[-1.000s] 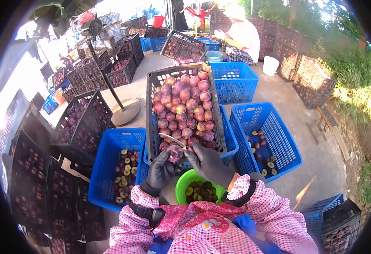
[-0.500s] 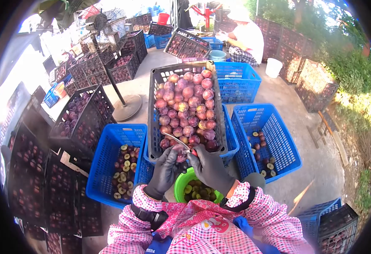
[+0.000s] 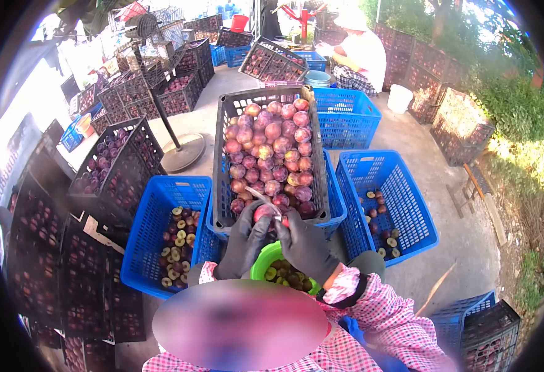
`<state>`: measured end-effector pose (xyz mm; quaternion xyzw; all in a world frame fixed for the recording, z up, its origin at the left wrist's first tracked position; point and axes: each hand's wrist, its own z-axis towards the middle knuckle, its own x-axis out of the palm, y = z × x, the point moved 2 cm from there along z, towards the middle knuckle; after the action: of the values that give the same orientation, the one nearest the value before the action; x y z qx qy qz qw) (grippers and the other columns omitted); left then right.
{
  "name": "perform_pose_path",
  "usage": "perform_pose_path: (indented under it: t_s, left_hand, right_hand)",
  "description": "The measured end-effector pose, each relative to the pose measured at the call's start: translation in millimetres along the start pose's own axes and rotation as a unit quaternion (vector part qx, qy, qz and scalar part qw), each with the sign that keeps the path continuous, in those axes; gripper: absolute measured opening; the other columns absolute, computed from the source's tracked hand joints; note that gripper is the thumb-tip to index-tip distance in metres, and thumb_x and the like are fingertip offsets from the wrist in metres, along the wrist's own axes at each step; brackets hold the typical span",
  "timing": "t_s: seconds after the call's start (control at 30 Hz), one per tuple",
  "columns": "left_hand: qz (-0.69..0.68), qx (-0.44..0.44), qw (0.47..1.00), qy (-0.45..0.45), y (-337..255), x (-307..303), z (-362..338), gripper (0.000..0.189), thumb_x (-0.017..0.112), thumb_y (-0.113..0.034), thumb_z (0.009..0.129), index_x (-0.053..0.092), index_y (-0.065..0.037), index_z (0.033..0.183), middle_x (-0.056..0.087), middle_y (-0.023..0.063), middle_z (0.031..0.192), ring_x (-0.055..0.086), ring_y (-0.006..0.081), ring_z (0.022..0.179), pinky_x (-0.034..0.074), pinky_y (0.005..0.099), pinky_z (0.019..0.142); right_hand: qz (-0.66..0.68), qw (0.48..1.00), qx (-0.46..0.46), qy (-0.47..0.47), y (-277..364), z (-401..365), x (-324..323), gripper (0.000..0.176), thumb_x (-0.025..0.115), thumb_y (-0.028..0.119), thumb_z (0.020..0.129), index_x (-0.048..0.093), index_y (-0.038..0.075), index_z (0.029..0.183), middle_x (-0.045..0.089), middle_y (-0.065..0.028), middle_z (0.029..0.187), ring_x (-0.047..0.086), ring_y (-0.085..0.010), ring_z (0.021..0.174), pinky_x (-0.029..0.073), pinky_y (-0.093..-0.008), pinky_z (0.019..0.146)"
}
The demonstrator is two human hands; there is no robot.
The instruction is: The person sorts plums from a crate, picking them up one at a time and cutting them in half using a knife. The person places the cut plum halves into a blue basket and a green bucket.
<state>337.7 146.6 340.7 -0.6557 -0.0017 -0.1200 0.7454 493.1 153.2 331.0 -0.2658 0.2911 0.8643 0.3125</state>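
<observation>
My left hand, in a dark glove, is closed around a red plum. The gloved right hand grips a small curved knife by its red handle; the blade passes over the top of the plum. Both hands meet at the near edge of a black crate heaped with whole plums. Below them stands a green bucket with cut plum pieces inside, partly covered by the right forearm.
Blue crates at left and right hold halved and dark plums. A fan stand and black plum crates fill the left side. At the back a person sits near a white bucket.
Both hands have moved up slightly, and the left fingers now wrap further round the plum. The knife blade has risen with them. The whole view has shifted a little.
</observation>
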Motion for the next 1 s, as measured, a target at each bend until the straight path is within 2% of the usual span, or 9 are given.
perform_pose_path:
  t_s: [0.03,0.07,0.1,0.17,0.2,0.27,0.37,0.87,1.0]
  left_hand:
    - [0.001,0.001,1.0,-0.003,4.2,-4.3,0.4,0.044,0.053,-0.032,0.103,0.045,-0.002,0.135,0.059,0.0063,0.115,0.06,0.0124,0.099,0.052,0.028,0.083]
    - [-0.044,0.016,0.999,0.008,10.0,-10.2,3.9,0.043,0.053,-0.028,0.103,0.044,-0.002,0.137,0.059,0.007,0.118,0.06,0.0139,0.102,0.051,0.0294,0.088]
    - [-0.09,0.032,0.995,0.02,17.4,-17.3,9.6,0.044,0.053,-0.024,0.103,0.042,-0.002,0.139,0.059,0.0078,0.12,0.06,0.0154,0.106,0.05,0.0309,0.093]
    - [-0.209,0.037,0.977,0.018,20.3,-24.0,16.7,0.053,0.058,-0.024,0.099,0.039,-0.001,0.143,0.057,0.0093,0.129,0.058,0.0192,0.117,0.048,0.036,0.101]
    - [-0.17,0.046,0.984,0.003,23.5,-26.2,17.4,0.052,0.058,-0.023,0.099,0.039,-0.001,0.142,0.056,0.0099,0.13,0.057,0.0198,0.118,0.047,0.0364,0.103]
    - [-0.134,0.053,0.989,-0.015,28.8,-28.0,13.7,0.052,0.058,-0.022,0.099,0.039,0.0,0.142,0.056,0.0105,0.132,0.057,0.0205,0.12,0.046,0.0368,0.105]
    - [-0.119,-0.006,0.993,0.004,33.7,-28.7,10.8,0.051,0.061,-0.02,0.097,0.041,0.0,0.141,0.057,0.0107,0.132,0.058,0.0204,0.119,0.047,0.0353,0.104]
    - [-0.153,-0.044,0.987,-0.017,34.4,-28.6,5.6,0.045,0.063,-0.02,0.097,0.051,0.003,0.133,0.062,0.0086,0.125,0.059,0.0158,0.112,0.048,0.0317,0.098]
    - [-0.072,-0.044,0.996,-0.036,21.5,-20.8,7.0,0.046,0.065,-0.022,0.096,0.051,0.002,0.133,0.063,0.008,0.123,0.059,0.0163,0.112,0.047,0.0314,0.098]
  right_hand:
    - [0.29,0.94,0.15,0.102,-8.7,-1.8,5.4,0.028,0.058,0.033,0.098,0.053,0.005,0.101,0.056,-0.0045,0.067,0.056,-0.0185,0.054,0.043,-0.0335,0.046]
    - [0.545,0.767,0.281,0.191,-13.9,-3.2,10.1,0.03,0.054,0.035,0.101,0.054,0.005,0.103,0.053,-0.0001,0.066,0.051,-0.0124,0.052,0.04,-0.0302,0.045]
    - [0.619,0.646,0.326,0.306,7.2,9.7,-33.9,0.034,0.046,0.038,0.105,0.056,0.005,0.106,0.047,0.0066,0.067,0.042,-0.0039,0.054,0.033,-0.0256,0.044]
    - [0.565,0.727,0.319,0.223,8.1,10.5,-37.5,0.028,0.05,0.032,0.104,0.055,0.005,0.105,0.053,-0.0015,0.064,0.052,-0.0136,0.051,0.037,-0.0317,0.045]
    - [0.566,0.728,0.318,0.221,5.1,10.1,-32.2,0.028,0.05,0.032,0.104,0.055,0.005,0.105,0.053,-0.0015,0.064,0.052,-0.0136,0.051,0.037,-0.0317,0.045]
    - [0.256,0.949,0.126,0.133,-4.1,9.2,-22.3,0.024,0.055,0.027,0.1,0.054,0.004,0.106,0.058,-0.0141,0.064,0.061,-0.0296,0.056,0.043,-0.0406,0.048]
    - [0.157,0.978,0.085,0.111,0.2,0.2,-9.4,0.023,0.059,0.022,0.095,0.052,0.002,0.104,0.058,-0.0218,0.065,0.062,-0.041,0.063,0.045,-0.0485,0.052]
    - [0.088,0.983,0.101,0.127,9.7,-5.5,9.6,0.024,0.059,0.026,0.095,0.051,0.003,0.098,0.059,-0.0169,0.06,0.062,-0.0377,0.056,0.046,-0.049,0.049]
    - [0.109,0.98,0.088,0.143,-2.0,-6.4,17.9,0.023,0.058,0.026,0.096,0.05,0.004,0.097,0.06,-0.0181,0.062,0.062,-0.0404,0.058,0.046,-0.051,0.05]
